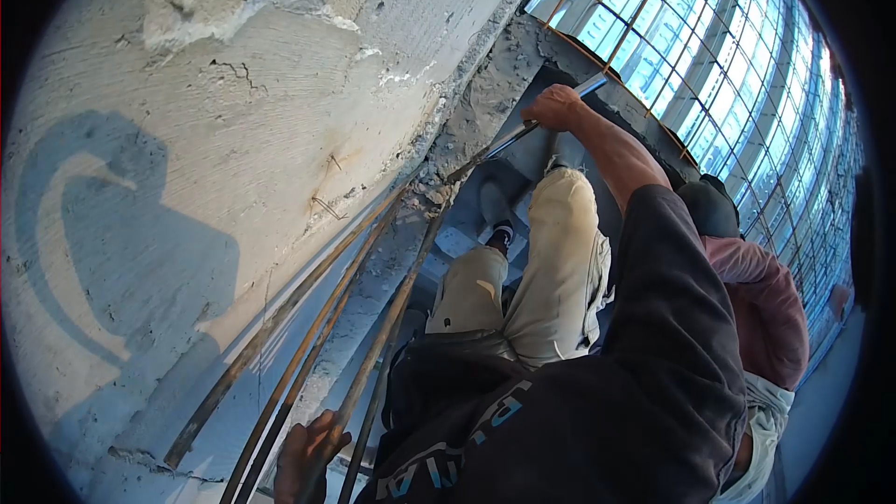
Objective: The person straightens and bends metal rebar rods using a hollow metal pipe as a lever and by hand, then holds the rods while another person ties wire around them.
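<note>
My right hand (555,107) is closed around a shiny metal bar (511,138), with part of it sticking out past the fist. The bar's lower end meets the broken concrete edge (439,182), where the rusty rods come out; the exact contact is too small to tell. At the bottom, my left hand (308,453) has its fingers curled round one thick rebar rod (381,350). Other rebar rods (280,317) run close beside it, slanting from the concrete edge down to the left.
A rough concrete wall (233,121) with chipped patches fills the left side. A rebar grid (672,33) stands in front of bright sheeting at upper right. Another person in a pink top (770,308) bends close at my right. My legs (560,252) are below me.
</note>
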A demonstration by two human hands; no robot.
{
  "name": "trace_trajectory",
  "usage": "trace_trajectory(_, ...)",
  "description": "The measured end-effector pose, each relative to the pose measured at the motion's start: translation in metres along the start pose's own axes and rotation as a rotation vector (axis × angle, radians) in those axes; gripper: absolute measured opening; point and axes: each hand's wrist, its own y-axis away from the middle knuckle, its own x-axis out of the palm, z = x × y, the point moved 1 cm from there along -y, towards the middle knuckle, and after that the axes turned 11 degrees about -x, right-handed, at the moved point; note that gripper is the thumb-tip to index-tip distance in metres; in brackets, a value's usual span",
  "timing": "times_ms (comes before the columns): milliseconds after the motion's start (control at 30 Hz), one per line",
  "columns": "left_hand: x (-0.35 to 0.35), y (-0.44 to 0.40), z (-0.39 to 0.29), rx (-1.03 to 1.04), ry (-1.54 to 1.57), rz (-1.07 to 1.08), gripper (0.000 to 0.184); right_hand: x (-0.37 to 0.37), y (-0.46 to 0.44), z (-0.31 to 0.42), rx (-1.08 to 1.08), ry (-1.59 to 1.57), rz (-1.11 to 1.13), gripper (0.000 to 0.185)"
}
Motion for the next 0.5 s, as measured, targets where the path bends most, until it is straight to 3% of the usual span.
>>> trace_trajectory(100,0.006,0.010,0.003,-0.214,0.121,-0.144,0.060,-0.006,-0.023,-0.019,-0.050,0.049,-0.015,0.018)
trace_trajectory(200,-0.034,0.050,0.063,-0.629,0.416,-0.438,0.083,-0.004,-0.041,-0.026,-0.114,0.102,-0.019,0.017)
trace_trajectory(233,-0.033,0.047,0.063,-0.669,0.450,-0.486,0.081,-0.003,-0.046,-0.030,-0.149,0.127,-0.034,0.017)
trace_trajectory(367,0.009,-0.003,0.014,-0.152,0.100,-0.132,0.074,0.007,-0.065,-0.041,-0.226,0.168,-0.132,0.015)
trace_trajectory(500,0.028,-0.024,-0.003,0.000,0.075,-0.053,0.067,0.005,-0.075,-0.041,-0.226,0.190,-0.086,0.014)
